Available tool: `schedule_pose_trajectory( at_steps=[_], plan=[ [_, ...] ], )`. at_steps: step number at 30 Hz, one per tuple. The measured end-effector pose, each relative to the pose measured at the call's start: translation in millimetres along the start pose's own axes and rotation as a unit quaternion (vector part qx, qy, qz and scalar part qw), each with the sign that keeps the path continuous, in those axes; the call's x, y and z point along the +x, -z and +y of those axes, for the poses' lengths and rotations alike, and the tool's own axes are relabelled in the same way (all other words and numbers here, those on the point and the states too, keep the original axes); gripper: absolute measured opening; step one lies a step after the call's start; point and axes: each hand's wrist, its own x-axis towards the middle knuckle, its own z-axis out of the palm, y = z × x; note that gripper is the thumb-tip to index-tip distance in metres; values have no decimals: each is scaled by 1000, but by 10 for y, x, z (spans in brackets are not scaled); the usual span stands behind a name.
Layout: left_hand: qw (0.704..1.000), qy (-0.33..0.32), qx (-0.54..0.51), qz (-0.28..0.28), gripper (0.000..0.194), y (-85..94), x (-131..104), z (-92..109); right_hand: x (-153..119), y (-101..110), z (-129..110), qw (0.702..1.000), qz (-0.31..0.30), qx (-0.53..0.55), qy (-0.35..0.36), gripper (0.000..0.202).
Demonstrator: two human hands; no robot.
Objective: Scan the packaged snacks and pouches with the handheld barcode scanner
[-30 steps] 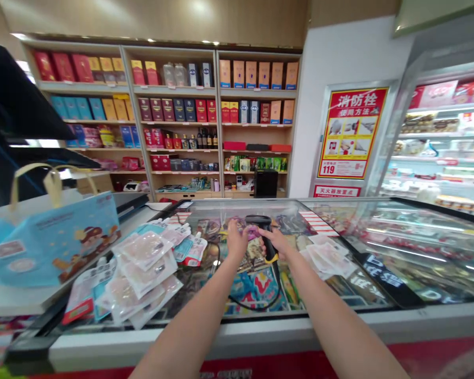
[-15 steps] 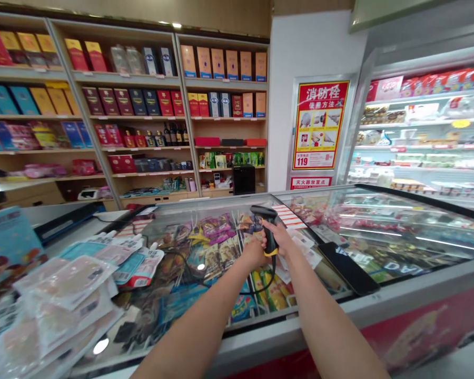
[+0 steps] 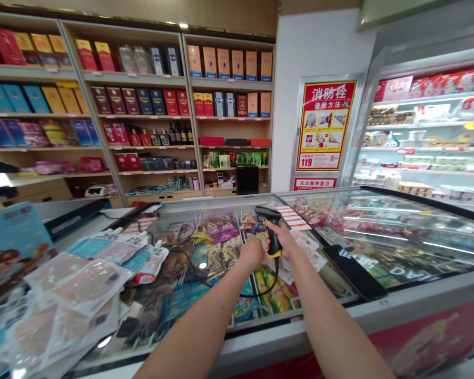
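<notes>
Over the glass lid of a freezer (image 3: pixel 268 330), my right hand (image 3: pixel 281 238) is wrapped round the handle of a black and yellow barcode scanner (image 3: pixel 274 243), its head tilted up to the left. A cable loops from the bottom of the handle. My left hand (image 3: pixel 253 251) is closed just left of the scanner; whatever its fingers hold, if anything, is hidden. White papers (image 3: pixel 310 250) lie behind and to the right of my right hand. A black phone (image 3: pixel 355 273) rests on the freezer further right.
Clear and white pouches (image 3: pixel 75 295) are piled at the left, with a blue picture box (image 3: pixel 16 247) behind them. Shelves (image 3: pixel 142 118) of boxes and bottles line the back wall. A red fire notice (image 3: pixel 326 126) hangs beside a lit display fridge (image 3: pixel 426 126) at the right.
The whole view has shifted slightly, so most things appear further right. My left hand has moved slightly away from the scanner. My right hand keeps its grip.
</notes>
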Motion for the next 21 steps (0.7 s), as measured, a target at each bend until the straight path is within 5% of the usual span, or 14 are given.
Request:
schedule_pose_trajectory(
  at_steps=[5,13,21],
  plan=[
    [1000,3,4,-8,28,25,-71,-78,21,12,32,1000,11,-23,-1,38],
    [999,-15,18,-33,45,-113,-137,90,10,15,38,1000,12,-21,2,38],
    [996,1,-88,9,13,-136,30,-91,-2,8,35,1000,15,-18,8,37]
  ],
)
